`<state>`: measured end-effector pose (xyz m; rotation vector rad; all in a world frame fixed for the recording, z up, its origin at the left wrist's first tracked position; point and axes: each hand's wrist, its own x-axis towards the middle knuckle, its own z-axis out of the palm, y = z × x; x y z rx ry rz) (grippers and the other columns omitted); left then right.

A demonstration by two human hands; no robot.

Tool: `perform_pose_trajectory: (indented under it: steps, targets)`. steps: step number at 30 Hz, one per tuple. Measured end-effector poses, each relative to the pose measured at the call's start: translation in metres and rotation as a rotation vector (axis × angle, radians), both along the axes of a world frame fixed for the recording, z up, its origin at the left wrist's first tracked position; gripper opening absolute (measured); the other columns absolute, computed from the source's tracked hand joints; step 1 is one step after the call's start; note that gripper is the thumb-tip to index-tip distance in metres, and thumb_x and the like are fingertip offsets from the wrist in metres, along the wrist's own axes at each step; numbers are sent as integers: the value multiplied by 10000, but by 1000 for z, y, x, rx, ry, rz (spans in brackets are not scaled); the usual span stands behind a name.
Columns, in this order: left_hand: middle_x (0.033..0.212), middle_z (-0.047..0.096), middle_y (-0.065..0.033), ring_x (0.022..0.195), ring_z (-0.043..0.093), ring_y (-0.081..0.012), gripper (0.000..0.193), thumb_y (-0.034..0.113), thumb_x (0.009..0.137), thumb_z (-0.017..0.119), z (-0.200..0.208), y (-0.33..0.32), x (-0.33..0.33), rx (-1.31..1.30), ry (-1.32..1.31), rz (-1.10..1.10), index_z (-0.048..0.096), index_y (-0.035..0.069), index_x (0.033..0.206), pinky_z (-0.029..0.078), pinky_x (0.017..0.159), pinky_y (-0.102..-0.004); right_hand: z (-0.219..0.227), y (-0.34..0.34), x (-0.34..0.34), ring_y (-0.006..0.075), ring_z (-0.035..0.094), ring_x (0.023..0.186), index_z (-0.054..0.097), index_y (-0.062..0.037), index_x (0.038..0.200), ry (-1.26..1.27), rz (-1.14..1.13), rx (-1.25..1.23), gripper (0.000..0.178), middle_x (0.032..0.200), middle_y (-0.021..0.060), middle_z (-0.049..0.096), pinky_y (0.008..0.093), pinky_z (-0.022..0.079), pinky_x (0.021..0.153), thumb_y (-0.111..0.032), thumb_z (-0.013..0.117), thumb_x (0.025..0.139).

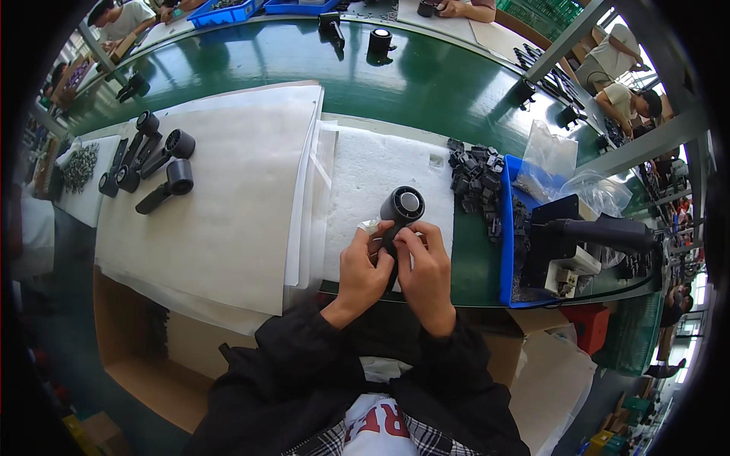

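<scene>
Between my hands is a black handheld fan (403, 204), its round head pointing away from me, with a grey disc in the middle of a slotted ring. My left hand (363, 272) is closed round the left side of its handle. A small pale, shiny piece (369, 226) shows at the left fingertips; its kind is unclear. From the other side, my right hand (427, 275) pinches the handle just below the head. Both hands are over a white foam board (365, 163). My fingers hide most of the handle.
Left, several similar black fans (179, 176) lie on stacked pale sheets (228, 220). Right are a heap of small black clips (475, 178), a blue bin (505, 258) and a black corded tool (608, 234). Beyond runs a green conveyor belt (266, 64) carrying parts; other people work around it.
</scene>
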<state>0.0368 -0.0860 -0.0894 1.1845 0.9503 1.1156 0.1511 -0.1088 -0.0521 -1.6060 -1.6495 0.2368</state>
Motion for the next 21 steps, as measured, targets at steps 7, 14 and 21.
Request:
perform_pose_trajectory:
  steps: [7,14,21]
  targets:
    - [1049,616,-126,942,653,-180,189,17,935,580,18,2,-6,-185,-364,27,499,-1,1105,544,792,-287,10,-2,6,276,625,805,651,1,923,-11,66,234,182,972,110,622,352,506,691,44,715,758]
    - [1080,619,-175,1025,655,-310,187,-26,912,592,42,-4,4,-160,-597,63,483,11,1059,564,834,-337,4,-27,-9,244,596,701,658,-39,847,66,-127,379,192,782,59,640,342,475,642,-28,781,700]
    - [1059,628,-197,1019,655,-284,197,-74,889,591,35,-16,29,-20,-433,46,484,4,1035,538,852,-338,11,-35,-9,195,564,603,669,-68,845,725,-261,-5,127,719,26,598,296,452,588,-56,757,754]
